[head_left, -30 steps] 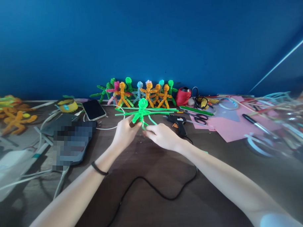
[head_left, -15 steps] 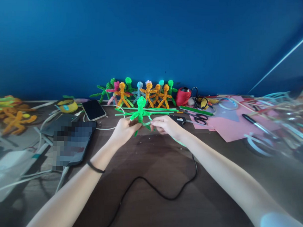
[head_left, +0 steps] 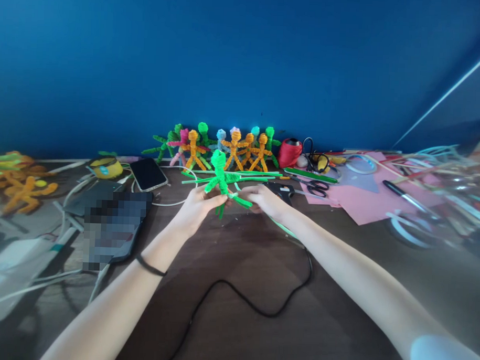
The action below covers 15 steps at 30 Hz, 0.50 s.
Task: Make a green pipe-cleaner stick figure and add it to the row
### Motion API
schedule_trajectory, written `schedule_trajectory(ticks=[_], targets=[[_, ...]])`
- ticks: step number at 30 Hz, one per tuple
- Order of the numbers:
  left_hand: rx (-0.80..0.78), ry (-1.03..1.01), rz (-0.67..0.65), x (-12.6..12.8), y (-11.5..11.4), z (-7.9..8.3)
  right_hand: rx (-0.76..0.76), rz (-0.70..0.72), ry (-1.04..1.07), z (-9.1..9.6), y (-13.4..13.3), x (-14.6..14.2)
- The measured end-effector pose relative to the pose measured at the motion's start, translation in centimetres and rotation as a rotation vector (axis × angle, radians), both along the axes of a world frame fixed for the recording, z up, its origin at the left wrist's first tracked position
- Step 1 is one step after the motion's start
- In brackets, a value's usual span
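A bright green pipe-cleaner figure [head_left: 220, 171] is held upright, slightly tilted, above the table. My left hand [head_left: 203, 202] pinches its lower body between thumb and fingers. My right hand [head_left: 259, 197] is closed at the figure's right side, on a light green pipe cleaner [head_left: 283, 227] whose loose end trails below the wrist. The right fingertips are partly hidden behind the figure's green leg. Behind the figure lie several loose green pipe cleaners [head_left: 259, 175].
Several finished pipe-cleaner figures [head_left: 235, 145] stand against the blue wall. To the left lie a phone [head_left: 149, 174], a dark tablet-like device [head_left: 124, 226] and cables. Toward the right are a glue gun [head_left: 281, 191], scissors [head_left: 317, 188], pink paper [head_left: 365, 205] and a marker [head_left: 405, 196]. A black cord [head_left: 251, 304] crosses the front.
The green figure has tilted and shifted slightly left, and its leg now points toward my right hand. My right hand has turned, its fingers now behind that leg.
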<state>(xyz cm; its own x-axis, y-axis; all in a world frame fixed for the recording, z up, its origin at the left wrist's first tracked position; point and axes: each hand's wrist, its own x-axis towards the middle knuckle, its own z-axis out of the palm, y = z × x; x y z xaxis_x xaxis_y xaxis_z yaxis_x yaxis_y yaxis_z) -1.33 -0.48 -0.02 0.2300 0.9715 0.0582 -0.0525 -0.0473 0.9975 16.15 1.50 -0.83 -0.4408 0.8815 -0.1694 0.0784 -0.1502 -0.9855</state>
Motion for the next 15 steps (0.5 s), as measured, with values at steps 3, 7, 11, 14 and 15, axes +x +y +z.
schedule_trajectory(ticks=[3,7,11,14,15], targets=[[-0.037,-0.059,-0.004,0.12,0.13,-0.05,0.045,-0.001,0.019,-0.12,0.15,0.10],[-0.061,-0.032,0.020,0.17,0.28,-0.17,0.163,0.011,-0.012,-0.20,0.19,0.39],[-0.035,0.072,0.079,-0.04,0.36,-0.40,0.217,0.035,-0.032,-0.01,0.01,0.69],[-0.011,0.097,0.072,-0.12,0.28,-0.33,0.230,0.037,-0.029,0.00,-0.02,0.76],[-0.006,0.090,0.057,-0.09,0.21,-0.24,0.237,0.037,-0.028,-0.06,0.01,0.73]])
